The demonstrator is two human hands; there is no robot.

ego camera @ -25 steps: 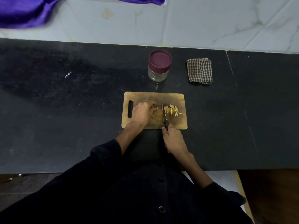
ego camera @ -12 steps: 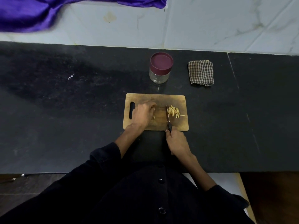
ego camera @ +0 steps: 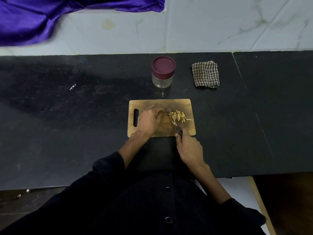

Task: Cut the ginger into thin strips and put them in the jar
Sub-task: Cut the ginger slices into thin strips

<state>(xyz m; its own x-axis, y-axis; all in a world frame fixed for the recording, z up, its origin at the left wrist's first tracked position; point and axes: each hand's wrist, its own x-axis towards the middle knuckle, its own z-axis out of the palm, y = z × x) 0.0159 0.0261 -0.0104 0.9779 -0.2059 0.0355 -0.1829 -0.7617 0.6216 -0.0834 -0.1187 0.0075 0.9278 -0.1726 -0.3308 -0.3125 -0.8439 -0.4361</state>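
Observation:
A wooden cutting board (ego camera: 188, 106) lies on the black counter. A small pile of pale ginger strips (ego camera: 179, 116) sits on its right half. My right hand (ego camera: 188, 146) grips the black handle of a knife (ego camera: 173, 118), whose thin blade stands at the left edge of the pile. My left hand (ego camera: 149, 121) rests on the board with curled fingers over its middle; whatever is under the fingertips is hidden. Behind the board stands a glass jar (ego camera: 162, 80) with its maroon lid on.
A folded checked cloth (ego camera: 205, 74) lies right of the jar. Purple fabric (ego camera: 33, 16) hangs over the pale tiled wall at the upper left. The counter's front edge runs just behind my dark-sleeved arms.
The knife has gone from left of the pile to its left edge, pushing the strips rightward. My left hand has stayed on the board.

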